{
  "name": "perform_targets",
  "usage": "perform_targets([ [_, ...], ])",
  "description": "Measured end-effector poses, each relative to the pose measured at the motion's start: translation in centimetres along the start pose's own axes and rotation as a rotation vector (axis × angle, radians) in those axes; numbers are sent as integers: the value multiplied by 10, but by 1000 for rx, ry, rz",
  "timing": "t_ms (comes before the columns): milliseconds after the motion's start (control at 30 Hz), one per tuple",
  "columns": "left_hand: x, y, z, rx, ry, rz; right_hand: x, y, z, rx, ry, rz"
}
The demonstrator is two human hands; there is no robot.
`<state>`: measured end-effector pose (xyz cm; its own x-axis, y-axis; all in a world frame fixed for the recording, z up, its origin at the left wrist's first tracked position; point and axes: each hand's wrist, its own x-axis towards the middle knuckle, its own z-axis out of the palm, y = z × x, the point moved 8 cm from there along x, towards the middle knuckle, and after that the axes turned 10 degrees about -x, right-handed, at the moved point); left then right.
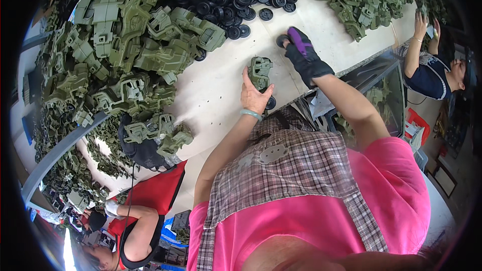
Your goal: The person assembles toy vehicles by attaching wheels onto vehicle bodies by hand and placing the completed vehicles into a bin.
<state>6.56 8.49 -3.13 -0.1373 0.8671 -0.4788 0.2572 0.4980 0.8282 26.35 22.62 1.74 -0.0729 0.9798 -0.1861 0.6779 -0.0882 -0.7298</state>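
Note:
My bare left hand [255, 96], with a pale bangle at the wrist, grips an olive-green toy car body [260, 73] on the pale tabletop. A black toy wheel [271, 103] shows just below that hand, by the thumb side; whether it is fitted to the body I cannot tell. My right hand [304, 56] wears a black and purple glove with bare fingertips. Its fingers are closed on another black toy wheel [282, 40], a little right of and beyond the car body. A heap of black wheels [228, 2] lies farther off, one loose wheel [266, 14] at its edge.
Piles of green toy car bodies [123, 35] cover the left side, with more green parts [359, 0] at the far right. A person [427, 65] works at the right; another person [135, 231] sits at lower left by a red chair back [160, 190]. The pale table [201, 100] spans between.

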Motion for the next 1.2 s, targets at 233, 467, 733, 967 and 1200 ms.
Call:
perform_targets([
  [233,-2,2,-3,99,12,-15,-51,-31,20,379,-377,263],
  [467,-2,3,0,133,18,-13,-45,-52,31,109,-221,-154],
  [733,1,-1,-1,134,29,26,-37,-64,24,5,-153,-113],
  [967,4,-19,7,130,29,18,-37,-160,82,-675,-383,-1219],
  [1200,7,-52,18,-44,1,78,-40,-168,98,-709,-510,-1232],
])
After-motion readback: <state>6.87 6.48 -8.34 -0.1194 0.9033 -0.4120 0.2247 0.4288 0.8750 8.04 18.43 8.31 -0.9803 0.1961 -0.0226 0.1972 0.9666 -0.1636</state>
